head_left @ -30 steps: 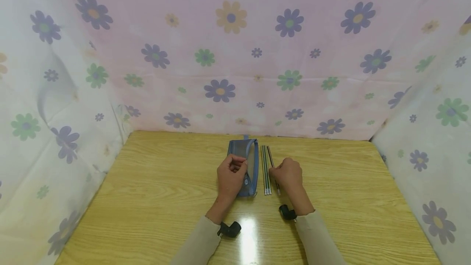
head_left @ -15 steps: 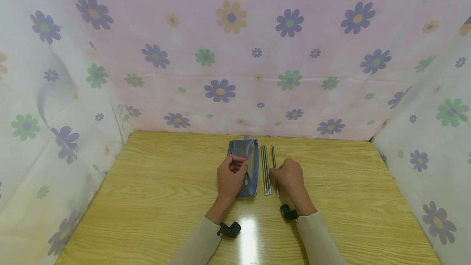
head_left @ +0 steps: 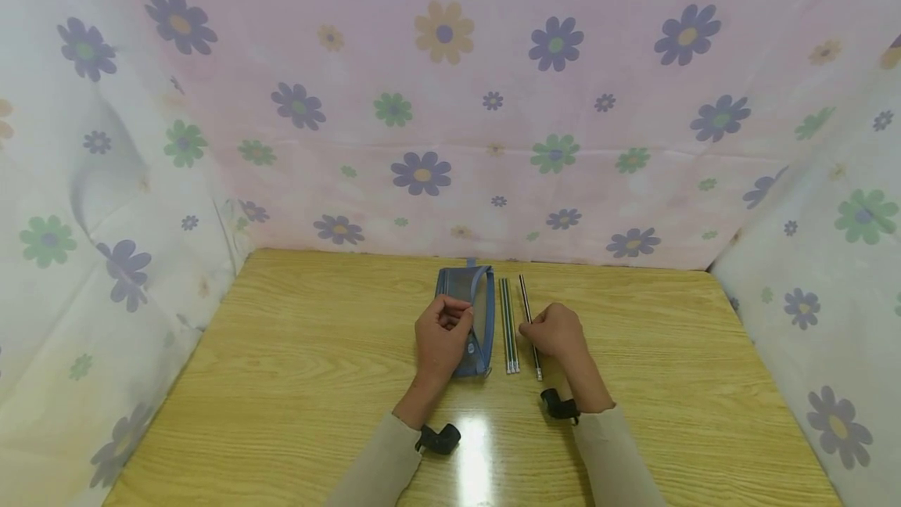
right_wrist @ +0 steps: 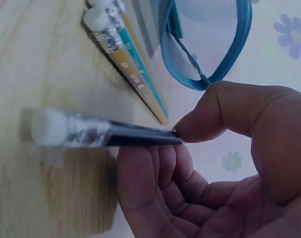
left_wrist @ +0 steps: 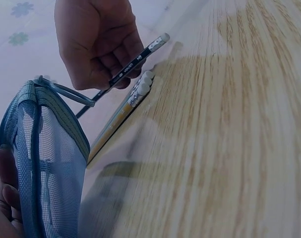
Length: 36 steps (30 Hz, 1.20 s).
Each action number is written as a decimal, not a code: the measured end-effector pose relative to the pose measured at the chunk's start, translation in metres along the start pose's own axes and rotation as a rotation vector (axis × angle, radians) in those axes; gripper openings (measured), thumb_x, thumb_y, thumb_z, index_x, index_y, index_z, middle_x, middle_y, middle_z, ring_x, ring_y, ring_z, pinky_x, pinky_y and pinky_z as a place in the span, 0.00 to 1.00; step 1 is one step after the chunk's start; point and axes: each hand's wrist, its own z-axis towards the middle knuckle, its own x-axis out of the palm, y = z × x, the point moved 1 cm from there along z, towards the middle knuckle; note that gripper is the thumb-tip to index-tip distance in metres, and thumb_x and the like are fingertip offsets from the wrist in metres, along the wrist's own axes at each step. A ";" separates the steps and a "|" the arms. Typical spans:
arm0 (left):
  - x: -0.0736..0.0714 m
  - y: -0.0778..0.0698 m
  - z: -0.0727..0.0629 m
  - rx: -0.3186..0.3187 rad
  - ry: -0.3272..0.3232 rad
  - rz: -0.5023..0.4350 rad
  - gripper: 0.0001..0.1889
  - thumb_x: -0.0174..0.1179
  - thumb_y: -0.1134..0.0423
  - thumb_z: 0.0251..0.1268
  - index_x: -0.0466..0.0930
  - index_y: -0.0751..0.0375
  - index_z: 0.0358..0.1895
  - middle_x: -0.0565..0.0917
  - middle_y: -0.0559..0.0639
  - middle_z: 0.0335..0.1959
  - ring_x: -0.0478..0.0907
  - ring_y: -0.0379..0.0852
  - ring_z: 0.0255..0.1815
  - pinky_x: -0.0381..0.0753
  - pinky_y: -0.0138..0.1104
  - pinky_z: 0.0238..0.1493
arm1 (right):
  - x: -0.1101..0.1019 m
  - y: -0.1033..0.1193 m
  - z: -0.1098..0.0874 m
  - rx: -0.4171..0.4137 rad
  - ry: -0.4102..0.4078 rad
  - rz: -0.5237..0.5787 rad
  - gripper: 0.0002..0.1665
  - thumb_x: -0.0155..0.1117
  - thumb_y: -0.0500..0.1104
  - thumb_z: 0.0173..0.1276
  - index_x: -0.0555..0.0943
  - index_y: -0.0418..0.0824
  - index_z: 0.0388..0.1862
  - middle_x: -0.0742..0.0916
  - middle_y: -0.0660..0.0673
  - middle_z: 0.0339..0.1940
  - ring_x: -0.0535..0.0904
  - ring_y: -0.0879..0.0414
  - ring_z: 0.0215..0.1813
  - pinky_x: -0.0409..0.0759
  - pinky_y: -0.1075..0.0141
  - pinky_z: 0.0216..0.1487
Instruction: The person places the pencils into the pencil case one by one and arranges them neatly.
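A black pencil (head_left: 526, 300) with a white eraser end is pinched between the thumb and fingers of my right hand (head_left: 558, 331). In the right wrist view the pencil (right_wrist: 135, 135) points its eraser toward the camera. Just left of it, several yellow and green pencils (head_left: 508, 319) lie side by side on the table. My left hand (head_left: 442, 335) grips the edge of a blue mesh pencil case (head_left: 486, 288), whose zipped mouth gapes on the right side. In the left wrist view, the mesh case (left_wrist: 56, 163) stands between my left fingers and the pencils.
The wooden table (head_left: 317, 335) runs up to a flowered cloth (head_left: 450, 124) at the back, with more such cloth on both sides. Black wrist cameras (head_left: 439, 439) sit on both wrists.
My right hand has drawn the black pencil to the right, away from the other pencils, and its angle has shifted. The left hand and the pencil case stay in place.
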 end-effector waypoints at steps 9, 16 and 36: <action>0.001 0.001 0.000 0.001 -0.006 0.012 0.04 0.69 0.74 0.67 0.87 0.64 0.40 0.88 0.56 0.31 0.84 0.45 0.27 0.80 0.26 0.28 | -0.006 0.000 -0.002 0.008 0.058 0.124 0.11 0.67 0.40 0.71 0.79 0.37 0.30 0.79 0.45 0.26 0.73 0.54 0.24 0.73 0.62 0.28; 0.002 0.001 0.000 0.004 -0.011 0.003 0.04 0.69 0.76 0.66 0.87 0.70 0.41 0.88 0.60 0.32 0.84 0.53 0.27 0.78 0.25 0.27 | -0.006 0.003 -0.004 0.020 0.096 0.215 0.08 0.63 0.38 0.75 0.79 0.31 0.43 0.81 0.39 0.35 0.75 0.52 0.30 0.74 0.62 0.29; -0.001 -0.001 0.001 -0.018 0.013 0.000 0.02 0.69 0.71 0.69 0.88 0.62 0.41 0.88 0.54 0.31 0.85 0.43 0.28 0.81 0.27 0.30 | -0.005 0.014 -0.008 0.019 0.154 0.331 0.09 0.57 0.36 0.75 0.77 0.29 0.47 0.80 0.39 0.39 0.75 0.51 0.35 0.78 0.60 0.34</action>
